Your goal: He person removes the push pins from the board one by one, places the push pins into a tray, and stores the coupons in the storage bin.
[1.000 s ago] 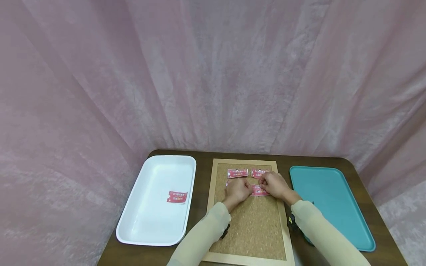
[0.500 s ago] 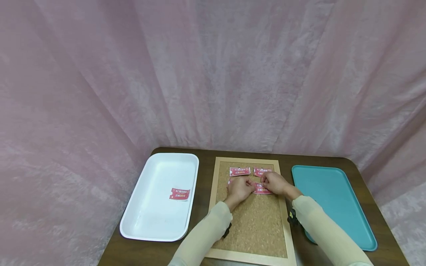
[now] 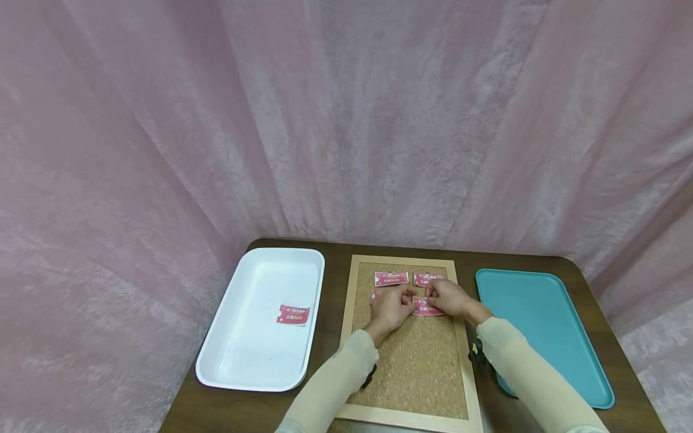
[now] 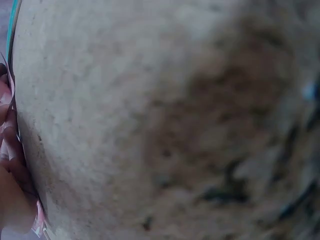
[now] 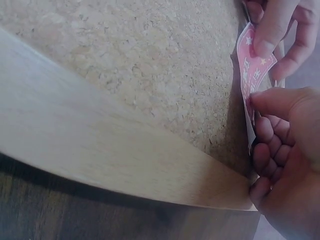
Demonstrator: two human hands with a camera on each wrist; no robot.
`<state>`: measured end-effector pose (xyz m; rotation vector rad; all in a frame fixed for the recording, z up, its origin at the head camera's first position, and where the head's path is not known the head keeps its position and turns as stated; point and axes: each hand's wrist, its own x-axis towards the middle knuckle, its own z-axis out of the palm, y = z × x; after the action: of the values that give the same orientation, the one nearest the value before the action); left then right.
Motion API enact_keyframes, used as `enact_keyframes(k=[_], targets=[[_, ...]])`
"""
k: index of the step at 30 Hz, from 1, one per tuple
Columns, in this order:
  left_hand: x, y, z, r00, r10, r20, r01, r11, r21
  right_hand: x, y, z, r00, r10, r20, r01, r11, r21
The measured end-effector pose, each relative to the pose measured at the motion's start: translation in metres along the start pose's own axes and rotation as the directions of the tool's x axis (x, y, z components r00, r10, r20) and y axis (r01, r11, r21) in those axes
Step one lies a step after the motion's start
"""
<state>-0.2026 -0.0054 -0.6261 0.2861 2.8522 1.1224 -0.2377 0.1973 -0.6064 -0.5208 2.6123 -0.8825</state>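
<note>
Between both hands is a red paper coupon (image 3: 425, 307) with white lettering, low over the corkboard (image 3: 411, 367). My left hand (image 3: 388, 310) pinches its left end, the thumb lying on the printed face in the right wrist view. My right hand (image 3: 448, 299) holds the coupon near its upper right part, thumb in front and fingers curled behind. Seen from the right wrist, the coupon (image 5: 247, 67) bends and stands off the cork. Two more coupons, one on the left (image 3: 391, 278) and one on the right (image 3: 425, 278), are pinned above; another (image 3: 376, 294) is mostly hidden by my left hand.
A white tray (image 3: 227, 367) on the left holds one loose coupon (image 3: 293, 315). On the right lies a teal tray (image 3: 547, 337), partly covered by my right sleeve. The board's wooden frame (image 5: 125, 145) rests on a dark wooden table (image 3: 338, 264), with a pink curtain behind.
The view has shifted slightly. My left fingers have spread a little at the coupon's left end, while my right hand keeps its hold in nearly the same place.
</note>
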Motion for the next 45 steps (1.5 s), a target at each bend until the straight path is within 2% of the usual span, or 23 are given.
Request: enact_keyframes(k=[5, 22, 29, 35, 41, 45], targets=[[-0.001, -0.002, 0.003, 1.0, 0.023, 0.009, -0.023, 1.0, 0.014, -0.001, 0.001, 0.001, 1.0, 0.008, 0.011, -0.009, 1.0, 0.013], [0.0, -0.005, 0.004, 1.0, 0.009, 0.015, -0.009, 1.0, -0.016, -0.001, 0.003, 0.003, 1.0, -0.001, -0.011, 0.001, 1.0, 0.016], [0.002, -0.006, 0.004, 1.0, 0.01, 0.012, -0.01, 1.0, 0.014, -0.001, -0.002, -0.002, 0.996, -0.071, -0.053, 0.067, 0.995, -0.072], [0.0, -0.005, 0.003, 1.0, 0.011, 0.016, -0.011, 1.0, 0.011, -0.002, -0.003, 0.005, 0.991, -0.103, -0.085, 0.093, 0.99, -0.109], [-0.001, -0.004, 0.001, 1.0, 0.015, 0.019, -0.015, 1.0, 0.023, -0.003, -0.012, 0.009, 0.987, -0.093, -0.134, 0.076, 0.989, -0.127], [-0.002, -0.003, 0.0, 1.0, 0.023, 0.013, -0.023, 0.999, 0.027, -0.004, -0.023, 0.007, 0.989, -0.071, -0.132, 0.051, 0.987, -0.153]])
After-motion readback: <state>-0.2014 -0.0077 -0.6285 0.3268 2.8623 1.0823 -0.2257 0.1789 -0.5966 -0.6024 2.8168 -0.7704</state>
